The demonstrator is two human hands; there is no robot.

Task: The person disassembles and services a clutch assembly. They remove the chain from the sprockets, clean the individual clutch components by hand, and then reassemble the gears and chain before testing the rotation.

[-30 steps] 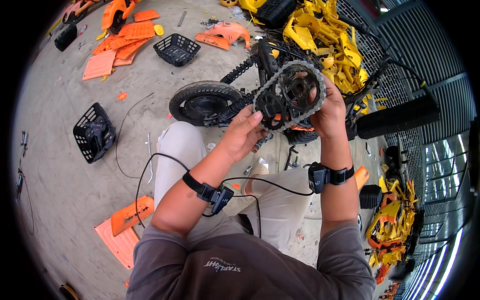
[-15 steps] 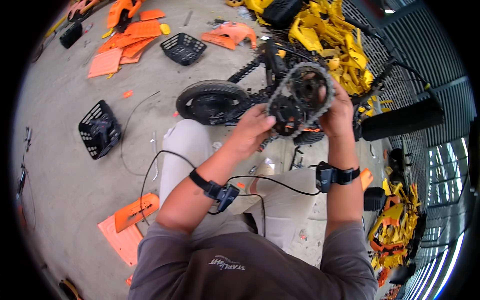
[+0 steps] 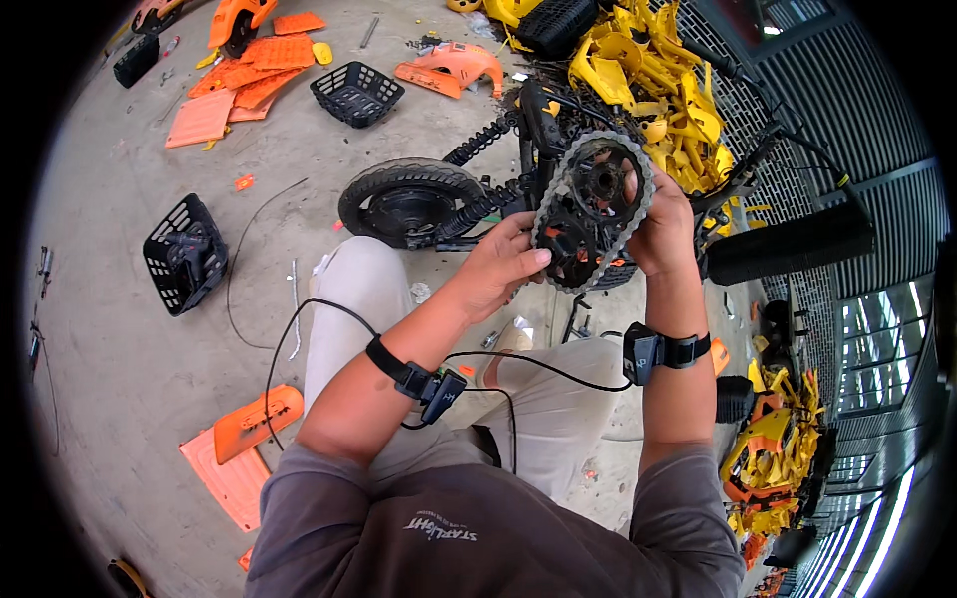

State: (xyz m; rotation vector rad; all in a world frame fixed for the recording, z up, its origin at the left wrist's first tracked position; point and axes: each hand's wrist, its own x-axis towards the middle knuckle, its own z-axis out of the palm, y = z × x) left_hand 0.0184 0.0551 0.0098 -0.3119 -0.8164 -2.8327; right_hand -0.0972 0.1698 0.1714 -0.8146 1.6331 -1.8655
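In front of me a dark chain-and-sprocket assembly (image 3: 608, 204) is held up at a slant, a grey chain looped around two black wheels, the larger at the top. My left hand (image 3: 503, 264) grips its lower left, thumb against the edge by the chain. My right hand (image 3: 658, 224) is closed on its upper right, some fingers partly hidden behind it. Behind both hands stands a stripped black scooter frame (image 3: 533, 125) with a rear wheel (image 3: 404, 199), coiled springs (image 3: 474, 140) and a long black padded part (image 3: 788, 244) at the right.
Black baskets (image 3: 354, 95) lie on the concrete floor (image 3: 140, 379), one holding a power tool (image 3: 191, 254). Orange panels (image 3: 199, 125) lie at the upper left and lower left (image 3: 229, 478). Piles of yellow body parts (image 3: 678, 110) stand along the right. My bent legs (image 3: 354, 299) are below the assembly.
The assembly has turned more upright, its lower wheel moving down and right. My left hand has shifted slightly right and down with it; my right hand still grips the upper right.
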